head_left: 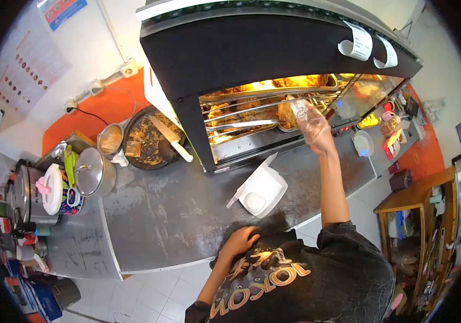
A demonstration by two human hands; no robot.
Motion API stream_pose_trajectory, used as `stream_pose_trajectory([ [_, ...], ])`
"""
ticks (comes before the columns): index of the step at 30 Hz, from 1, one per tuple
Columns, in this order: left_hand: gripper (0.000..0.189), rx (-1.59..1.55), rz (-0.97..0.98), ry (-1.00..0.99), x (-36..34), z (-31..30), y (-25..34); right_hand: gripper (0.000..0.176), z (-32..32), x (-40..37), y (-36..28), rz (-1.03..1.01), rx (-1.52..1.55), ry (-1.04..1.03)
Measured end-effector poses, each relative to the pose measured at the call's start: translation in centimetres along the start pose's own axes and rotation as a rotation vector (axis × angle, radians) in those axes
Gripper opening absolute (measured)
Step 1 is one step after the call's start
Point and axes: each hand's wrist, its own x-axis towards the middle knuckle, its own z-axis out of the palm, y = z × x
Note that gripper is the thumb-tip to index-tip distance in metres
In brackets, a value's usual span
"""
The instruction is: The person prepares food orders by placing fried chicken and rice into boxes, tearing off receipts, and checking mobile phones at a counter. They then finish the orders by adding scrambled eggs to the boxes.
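Note:
My right hand (316, 129), in a clear plastic glove, reaches into the lit opening of a black food warmer (273, 48). Its fingers are closed at a piece of golden fried chicken (286, 114), partly hidden by the glove and the rack. A long flat metal utensil (241, 125) lies across the tray to the left of that hand. My left hand (239, 240) rests at the counter's near edge, fingers loosely spread, holding nothing. Between the hands and the warmer, an open white takeaway box (267, 185) stands on the counter with a round white mound, seemingly rice (253, 202), inside.
On the grey counter (149, 215) at left, a knife (171, 137) lies over a dark round board (152, 159) covered with crumbs. Beside it stand a metal bowl (110, 139), a lidded pot (94, 172) and a rice cooker (31, 194). A wooden shelf (419, 199) stands at right.

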Motion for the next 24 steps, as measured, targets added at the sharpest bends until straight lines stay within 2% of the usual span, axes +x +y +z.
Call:
stream_pose_trajectory([
  [2, 0.039, -0.005, -0.022, -0.040, -0.5, -0.4, -0.6, 0.052, 1.6, -2.0, -0.1, 0.070, 0.254, -0.048],
  [3, 0.039, -0.012, -0.022, -0.047, -0.7, -0.4, -1.0, 0.052, 1.6, -2.9, 0.4, 0.075, 0.248, -0.043],
  [5, 0.038, 0.035, -0.009, -0.024, -1.5, -0.4, -1.8, 0.053, 2.0, -4.9, 2.2, 0.354, 0.646, -0.053],
  [7, 0.039, 0.009, -0.008, -0.030, -1.8, -0.1, -3.3, 0.056, 4.0, -7.4, 2.6, 0.396, 0.647, -0.160],
  [9, 0.039, -0.025, -0.035, 0.012, -2.5, -0.1, -4.1, 0.061, 8.6, -10.0, 1.8, 0.466, 0.689, -0.096],
  [11, 0.040, -0.060, -0.018, -0.004, -2.8, -0.5, -4.6, 0.062, 12.9, -11.9, 1.4, 0.548, 0.654, -0.266],
  [13, 0.041, -0.050, -0.045, 0.053, -3.2, -0.4, -5.3, 0.072, 17.0, -13.4, 2.9, 0.708, 0.689, -0.362],
  [15, 0.042, -0.012, -0.024, 0.082, -3.5, -0.8, -5.9, 0.060, 22.2, -13.3, 4.1, 0.853, 0.722, -0.468],
  [17, 0.043, -0.012, -0.051, 0.111, -4.3, -1.4, -6.0, 0.055, 27.0, -12.4, 8.3, 0.899, 0.734, -0.459],
  [18, 0.043, -0.031, -0.109, 0.090, -4.5, -1.6, -6.2, 0.050, 28.9, -11.1, 12.4, 0.831, 0.705, -0.462],
  [20, 0.043, -0.050, -0.171, 0.081, -5.1, -2.1, -6.7, 0.038, 33.9, -7.8, 15.9, 0.729, 0.592, -0.357],
  [22, 0.042, -0.024, -0.198, 0.147, -6.0, -2.0, -7.3, 0.026, 38.6, -3.0, 17.6, 0.580, 0.289, -0.280],
  [23, 0.042, -0.024, -0.203, 0.158, -6.4, -2.1, -7.6, 0.023, 40.5, 0.0, 20.1, 0.458, 0.076, -0.302],
  [24, 0.042, -0.050, -0.208, 0.173, -6.7, -2.2, -8.0, 0.020, 42.0, 3.1, 24.4, 0.289, 0.000, -0.266],
])
